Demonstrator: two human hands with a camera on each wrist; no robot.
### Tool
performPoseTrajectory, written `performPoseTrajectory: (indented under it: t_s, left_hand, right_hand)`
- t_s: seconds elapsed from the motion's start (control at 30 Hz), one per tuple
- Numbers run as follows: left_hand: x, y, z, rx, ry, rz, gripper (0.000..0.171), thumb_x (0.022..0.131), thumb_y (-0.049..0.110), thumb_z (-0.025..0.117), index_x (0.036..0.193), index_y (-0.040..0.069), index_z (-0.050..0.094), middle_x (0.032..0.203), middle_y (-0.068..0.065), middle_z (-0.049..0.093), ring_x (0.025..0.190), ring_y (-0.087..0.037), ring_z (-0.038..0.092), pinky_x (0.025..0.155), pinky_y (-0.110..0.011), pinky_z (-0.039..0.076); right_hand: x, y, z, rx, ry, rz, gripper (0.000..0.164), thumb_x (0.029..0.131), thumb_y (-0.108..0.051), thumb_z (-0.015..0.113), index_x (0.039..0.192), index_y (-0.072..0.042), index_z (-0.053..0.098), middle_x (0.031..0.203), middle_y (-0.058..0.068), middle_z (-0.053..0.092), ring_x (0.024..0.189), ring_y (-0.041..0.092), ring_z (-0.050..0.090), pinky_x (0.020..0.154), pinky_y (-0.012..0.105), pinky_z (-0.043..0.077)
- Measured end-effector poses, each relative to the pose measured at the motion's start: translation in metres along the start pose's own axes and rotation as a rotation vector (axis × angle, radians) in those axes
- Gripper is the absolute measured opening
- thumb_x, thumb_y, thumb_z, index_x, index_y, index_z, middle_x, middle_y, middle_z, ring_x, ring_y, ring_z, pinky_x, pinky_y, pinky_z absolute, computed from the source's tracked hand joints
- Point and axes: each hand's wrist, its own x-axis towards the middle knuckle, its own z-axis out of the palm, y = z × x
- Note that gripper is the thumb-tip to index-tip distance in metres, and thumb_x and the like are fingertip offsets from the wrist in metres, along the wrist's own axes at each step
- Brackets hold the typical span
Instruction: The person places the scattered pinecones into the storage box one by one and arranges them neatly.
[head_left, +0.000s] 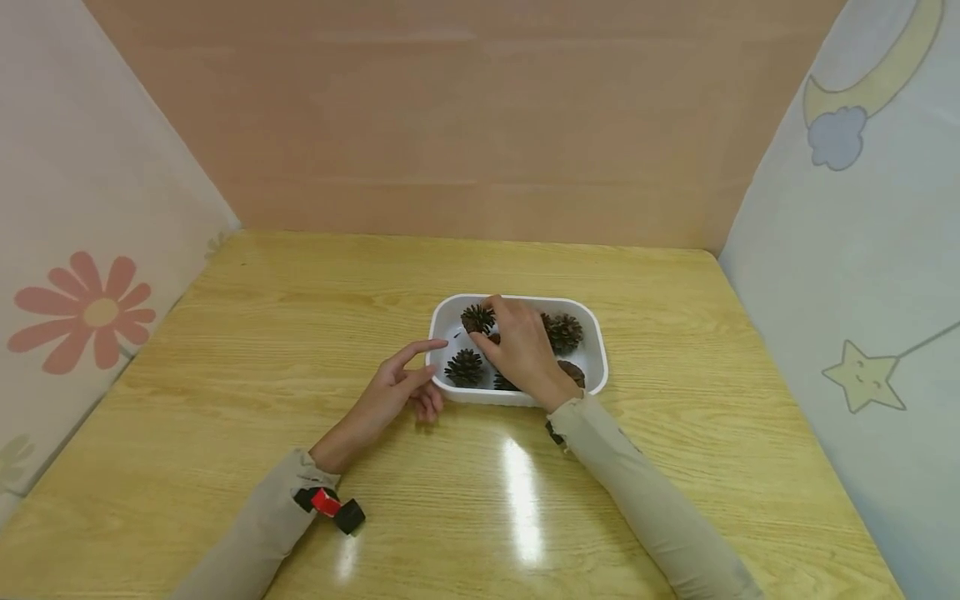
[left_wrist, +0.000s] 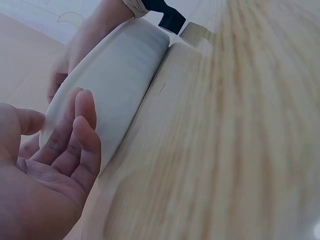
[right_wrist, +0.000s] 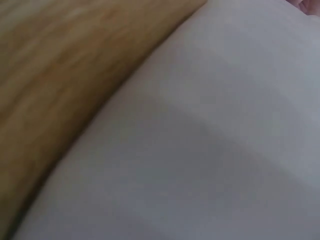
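A white tray (head_left: 517, 398) with rounded corners holds several brown pine cones. My right hand (head_left: 521, 346) reaches over its near rim, with thumb and forefinger around a pine cone (head_left: 477, 319) at the far left. Part of that cone is hidden by the fingers. Another pine cone (head_left: 464, 367) lies at the near left inside the tray, and a pine cone (head_left: 562, 332) sits to the right of the hand. At the tray's left end is my left hand (head_left: 393, 387), its forefinger reaching over the rim and its other fingers relaxed outside the wall.
The tray stands on a wood-grain table (head_left: 262, 358). A brown panel (head_left: 480, 125) rises behind it, with patterned white walls at both sides. The right wrist view is filled mostly by the tray's blurred outer wall (right_wrist: 200, 140).
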Motion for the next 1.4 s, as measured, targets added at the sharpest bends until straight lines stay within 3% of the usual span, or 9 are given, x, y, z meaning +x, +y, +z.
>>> performPoseTrajectory:
  t_s: [0.5, 0.63, 0.97, 1.2, 1.3, 1.4]
  left_hand:
    - [-0.003, -0.003, -0.006, -0.009, -0.002, 0.0, 0.048, 0.107, 0.024, 0.048, 0.15, 0.006, 0.038, 0.073, -0.024, 0.067, 0.056, -0.024, 0.064, 0.05, -0.041, 0.056]
    - [-0.003, -0.003, -0.006, -0.017, -0.006, 0.012, 0.047, 0.107, 0.023, 0.048, 0.15, 0.007, 0.039, 0.074, -0.022, 0.068, 0.057, -0.024, 0.064, 0.052, -0.041, 0.056]
    - [0.0, -0.004, -0.005, -0.031, 0.002, 0.006, 0.045, 0.107, 0.02, 0.049, 0.149, 0.008, 0.041, 0.074, -0.02, 0.068, 0.056, -0.022, 0.064, 0.05, -0.037, 0.055]
    - [-0.002, 0.007, -0.008, 0.153, 0.024, 0.024, 0.041, 0.106, 0.019, 0.05, 0.146, 0.009, 0.048, 0.078, -0.022, 0.069, 0.061, -0.035, 0.066, 0.057, -0.046, 0.058]
    - [-0.006, 0.018, -0.011, 0.259, 0.034, 0.061, 0.038, 0.106, 0.02, 0.05, 0.143, 0.009, 0.052, 0.079, -0.022, 0.069, 0.063, -0.042, 0.064, 0.056, -0.048, 0.057]
    - [-0.01, 0.029, -0.017, 0.398, 0.083, 0.132, 0.034, 0.105, 0.022, 0.053, 0.137, 0.011, 0.058, 0.082, -0.019, 0.069, 0.067, -0.041, 0.064, 0.054, -0.041, 0.055]
  right_hand:
    - [-0.001, -0.006, 0.003, -0.073, -0.185, 0.025, 0.052, 0.097, -0.035, 0.065, 0.141, -0.011, 0.051, 0.135, 0.012, 0.06, 0.129, 0.036, 0.047, 0.113, 0.05, 0.03]
    - [-0.001, -0.004, -0.001, -0.064, -0.168, -0.009, 0.05, 0.097, -0.03, 0.065, 0.141, -0.01, 0.052, 0.136, 0.013, 0.059, 0.13, 0.037, 0.045, 0.115, 0.05, 0.028]
    - [-0.01, 0.008, -0.028, 0.03, -0.039, -0.077, 0.029, 0.098, -0.014, 0.063, 0.125, -0.005, 0.065, 0.124, 0.014, 0.063, 0.124, 0.036, 0.049, 0.109, 0.054, 0.034]
    - [-0.034, 0.021, -0.049, -0.022, 0.056, -0.214, 0.037, 0.094, -0.011, 0.068, 0.129, -0.003, 0.06, 0.125, 0.014, 0.062, 0.12, 0.036, 0.052, 0.106, 0.053, 0.038]
    - [-0.049, 0.032, -0.062, -0.045, 0.095, -0.219, 0.044, 0.092, -0.009, 0.069, 0.133, -0.002, 0.056, 0.128, 0.016, 0.06, 0.122, 0.038, 0.05, 0.106, 0.055, 0.037]
    - [-0.064, 0.046, -0.075, -0.052, 0.139, -0.195, 0.046, 0.089, -0.006, 0.072, 0.132, 0.0, 0.056, 0.127, 0.019, 0.058, 0.121, 0.04, 0.048, 0.104, 0.057, 0.037]
